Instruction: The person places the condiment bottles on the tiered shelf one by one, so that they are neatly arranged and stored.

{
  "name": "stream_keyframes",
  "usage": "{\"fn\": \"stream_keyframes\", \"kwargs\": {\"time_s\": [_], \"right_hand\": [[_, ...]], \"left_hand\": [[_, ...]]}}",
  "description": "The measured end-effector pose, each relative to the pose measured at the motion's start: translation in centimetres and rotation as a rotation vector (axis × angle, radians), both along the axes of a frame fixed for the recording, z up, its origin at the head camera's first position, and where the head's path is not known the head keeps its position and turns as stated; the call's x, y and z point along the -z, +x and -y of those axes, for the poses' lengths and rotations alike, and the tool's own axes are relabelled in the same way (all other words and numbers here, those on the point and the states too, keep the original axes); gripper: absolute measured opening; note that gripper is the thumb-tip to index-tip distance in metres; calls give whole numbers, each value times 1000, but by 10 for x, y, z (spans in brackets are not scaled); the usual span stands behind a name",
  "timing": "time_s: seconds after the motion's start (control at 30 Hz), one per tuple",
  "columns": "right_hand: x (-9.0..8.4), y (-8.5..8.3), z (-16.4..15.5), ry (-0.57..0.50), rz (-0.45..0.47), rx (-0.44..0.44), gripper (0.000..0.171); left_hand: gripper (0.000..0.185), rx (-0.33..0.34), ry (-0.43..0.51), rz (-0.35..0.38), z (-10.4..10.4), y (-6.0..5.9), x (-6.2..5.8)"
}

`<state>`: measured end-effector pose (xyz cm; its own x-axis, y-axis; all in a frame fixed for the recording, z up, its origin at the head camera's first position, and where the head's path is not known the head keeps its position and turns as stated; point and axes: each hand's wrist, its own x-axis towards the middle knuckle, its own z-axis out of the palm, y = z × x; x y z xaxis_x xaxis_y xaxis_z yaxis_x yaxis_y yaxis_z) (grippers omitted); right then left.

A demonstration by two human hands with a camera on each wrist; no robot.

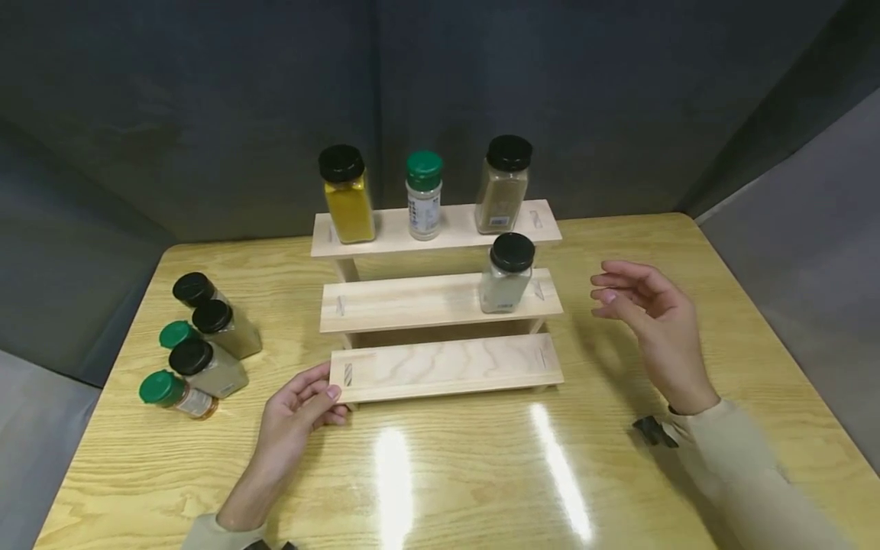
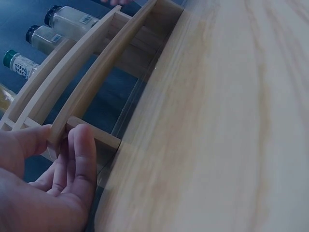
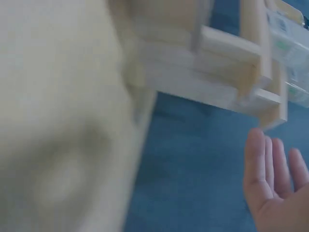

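Observation:
A three-step wooden spice rack (image 1: pixel 440 372) stands on the table. My left hand (image 1: pixel 292 420) pinches the left end of its lowest step, thumb on top and fingers beneath; the left wrist view shows the fingers (image 2: pixel 82 154) curled around that board's end. To the right of the rack, my right hand (image 1: pixel 663 336) hovers with loosely bent fingers and nothing in them. The top step bears a yellow spice jar (image 1: pixel 351 210), a green-capped shaker (image 1: pixel 424 206) and a black-capped brownish jar (image 1: pixel 502 195). A pale black-capped jar (image 1: pixel 505 286) sits at the middle step's right end.
On the left part of the table (image 1: pixel 124 466) several spice jars are grouped, among them a black-capped jar (image 1: pixel 220 370) and a green-capped jar (image 1: pixel 195 401) with reddish contents. A dark curtain (image 1: pixel 227 114) hangs behind the table, and grey panels flank it.

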<state>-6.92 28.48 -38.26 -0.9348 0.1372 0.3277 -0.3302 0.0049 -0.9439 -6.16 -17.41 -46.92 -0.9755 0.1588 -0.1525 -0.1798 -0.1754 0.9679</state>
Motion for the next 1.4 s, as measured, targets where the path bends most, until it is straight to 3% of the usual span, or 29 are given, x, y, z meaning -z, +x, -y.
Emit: {"fn": "stream_keyframes", "kwargs": {"time_s": [0.13, 0.33, 0.63, 0.73, 0.87, 1.1, 1.27, 1.4], "right_hand": [[20, 5, 0, -29, 132, -15, 35], [41, 12, 7, -64, 336, -137, 39], [43, 13, 26, -11, 567, -256, 61], [45, 14, 27, -44, 576, -279, 64], [53, 19, 25, -96, 522, -291, 59], [60, 27, 25, -115, 487, -270, 53], [61, 29, 24, -113, 503, -249, 49], [61, 25, 27, -102, 513, -264, 49]], "left_hand": [[49, -14, 2, -8, 4, 1, -1], [50, -18, -5, -20, 8, 2, -2], [47, -40, -1, -41, 7, -6, -3], [47, -40, 0, -37, 4, -7, -3], [48, -22, -2, -28, 0, -8, -2], [44, -35, -48, -20, -5, -4, -4], [40, -49, -178, -43, -6, 2, -12], [39, -93, -326, -103, 6, 16, -24]]}}
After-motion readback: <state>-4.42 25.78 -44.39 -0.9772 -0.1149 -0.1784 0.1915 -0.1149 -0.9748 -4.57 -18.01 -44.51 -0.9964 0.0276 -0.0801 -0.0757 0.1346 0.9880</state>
